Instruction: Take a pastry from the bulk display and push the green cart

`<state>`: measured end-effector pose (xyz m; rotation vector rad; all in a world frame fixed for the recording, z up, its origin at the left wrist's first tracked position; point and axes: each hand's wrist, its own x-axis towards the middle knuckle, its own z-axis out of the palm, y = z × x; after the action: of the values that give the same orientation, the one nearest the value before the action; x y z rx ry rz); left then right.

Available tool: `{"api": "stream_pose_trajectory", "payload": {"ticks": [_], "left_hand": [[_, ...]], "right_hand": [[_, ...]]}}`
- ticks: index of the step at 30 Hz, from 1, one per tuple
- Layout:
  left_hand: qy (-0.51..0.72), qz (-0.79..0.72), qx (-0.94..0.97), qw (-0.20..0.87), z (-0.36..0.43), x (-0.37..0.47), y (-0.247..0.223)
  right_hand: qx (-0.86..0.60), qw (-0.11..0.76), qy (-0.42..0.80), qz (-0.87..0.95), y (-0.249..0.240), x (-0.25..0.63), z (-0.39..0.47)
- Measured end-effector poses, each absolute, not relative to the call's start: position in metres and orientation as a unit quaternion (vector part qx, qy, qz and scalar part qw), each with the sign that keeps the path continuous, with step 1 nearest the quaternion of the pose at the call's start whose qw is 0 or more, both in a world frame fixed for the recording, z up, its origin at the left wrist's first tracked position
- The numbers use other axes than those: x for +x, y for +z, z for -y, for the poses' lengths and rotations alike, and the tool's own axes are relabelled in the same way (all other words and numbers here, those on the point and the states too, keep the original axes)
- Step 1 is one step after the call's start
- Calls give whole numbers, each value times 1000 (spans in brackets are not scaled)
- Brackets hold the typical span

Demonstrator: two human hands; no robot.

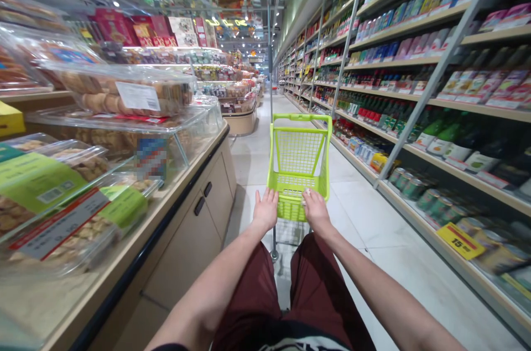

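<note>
A lime-green shopping cart [286, 208] stands upright in front of my knees, its slatted basket low at the near end and a tall mesh panel at the far end. My left hand [266, 210] lies at the near left corner of the basket, back up, fingers stretched forward and slightly apart. At the near right corner is my right hand [317, 211], its fingers bent inward by the rim. Something small and white [307, 193] shows at those fingertips, too small to name. Whether either hand bears on the rim cannot be made out.
On the left, a wooden counter [215, 190] carries clear boxes of baked goods [136, 94]. Tall shelves [398, 143] of bottles and cans line the right, with a yellow price tag [461, 240] low down. Pale floor tiles [352, 207] run along the aisle, past a rounded display stand [240, 119].
</note>
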<state>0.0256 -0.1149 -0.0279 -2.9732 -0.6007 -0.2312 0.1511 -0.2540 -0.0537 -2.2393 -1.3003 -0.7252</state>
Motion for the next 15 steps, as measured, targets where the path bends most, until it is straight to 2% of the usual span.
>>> {"api": "stream_pose_trajectory", "payload": {"ticks": [5,11,15], "left_hand": [[-100,155,-981,57,125,25,-29],[-102,130,-985,46,130,22,-31],[-105,126,-986,40,137,24,-32]], "right_hand": [[-788,198,-252,526,-60,140,242],[-845,196,-253,428,-49,183,295],[-834,212,-242,448,-50,167,275]]}}
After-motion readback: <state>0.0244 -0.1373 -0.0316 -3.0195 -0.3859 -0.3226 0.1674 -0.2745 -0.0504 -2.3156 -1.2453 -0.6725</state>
